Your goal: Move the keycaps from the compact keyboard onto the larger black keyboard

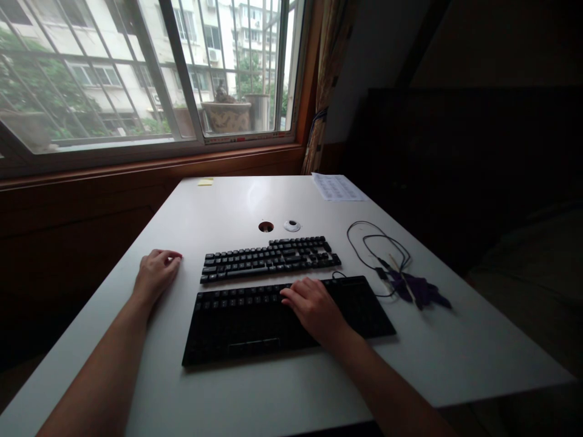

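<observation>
A black keyboard lies on the white table, with keycaps fitted along its upper rows and a dark, bare-looking lower part. Over its upper middle is my right hand, thumb and fingers pinched together at the end of a fitted row. They close on what looks like a keycap, mostly hidden by the fingertips. Loose black keycaps stand in rows just behind the keyboard. My left hand rests on the table left of these rows, fingers loosely curled and apart from the keycaps, holding nothing visible.
Right of the keyboard lie a coiled black cable, a purple cloth and a thin stick. Farther back are a round table hole, a white ring-shaped cover, printed sheets and yellow notes.
</observation>
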Available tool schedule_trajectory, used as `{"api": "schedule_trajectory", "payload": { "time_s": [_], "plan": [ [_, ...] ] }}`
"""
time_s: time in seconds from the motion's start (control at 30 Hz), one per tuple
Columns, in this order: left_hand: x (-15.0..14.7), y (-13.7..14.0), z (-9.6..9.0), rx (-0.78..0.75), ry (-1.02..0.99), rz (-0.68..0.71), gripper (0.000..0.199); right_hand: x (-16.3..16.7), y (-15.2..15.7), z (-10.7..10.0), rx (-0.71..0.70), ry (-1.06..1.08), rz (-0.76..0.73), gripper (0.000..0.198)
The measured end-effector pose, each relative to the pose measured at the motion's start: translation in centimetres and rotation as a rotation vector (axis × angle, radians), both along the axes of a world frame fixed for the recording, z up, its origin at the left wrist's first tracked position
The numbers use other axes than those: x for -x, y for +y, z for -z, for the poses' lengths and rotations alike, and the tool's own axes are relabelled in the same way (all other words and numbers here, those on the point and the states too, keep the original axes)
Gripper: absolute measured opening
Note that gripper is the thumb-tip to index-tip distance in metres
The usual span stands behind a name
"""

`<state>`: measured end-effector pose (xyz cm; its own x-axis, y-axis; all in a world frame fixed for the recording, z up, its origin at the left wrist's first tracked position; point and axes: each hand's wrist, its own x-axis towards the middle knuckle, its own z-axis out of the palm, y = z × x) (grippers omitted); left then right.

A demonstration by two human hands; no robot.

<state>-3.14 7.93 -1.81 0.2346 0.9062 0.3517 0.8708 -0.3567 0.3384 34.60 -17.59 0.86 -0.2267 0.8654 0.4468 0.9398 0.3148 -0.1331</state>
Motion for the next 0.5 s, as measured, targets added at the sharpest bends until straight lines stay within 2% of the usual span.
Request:
{"api": "schedule_trajectory", "payload": {
  "time_s": [0.37, 0.5],
  "plan": [
    [-0.19, -0.15, -0.10, -0.001, 0.008, -0.006, 0.037, -0.26, -0.18, -0.07, 0.019, 0.070, -0.003, 0.022],
    [-0.27, -0.23, -0.19, -0.005, -0.002, 0.004, 0.037, -0.41, -0.31, -0.20, -0.003, 0.173, -0.009, 0.023]
  ]
}}
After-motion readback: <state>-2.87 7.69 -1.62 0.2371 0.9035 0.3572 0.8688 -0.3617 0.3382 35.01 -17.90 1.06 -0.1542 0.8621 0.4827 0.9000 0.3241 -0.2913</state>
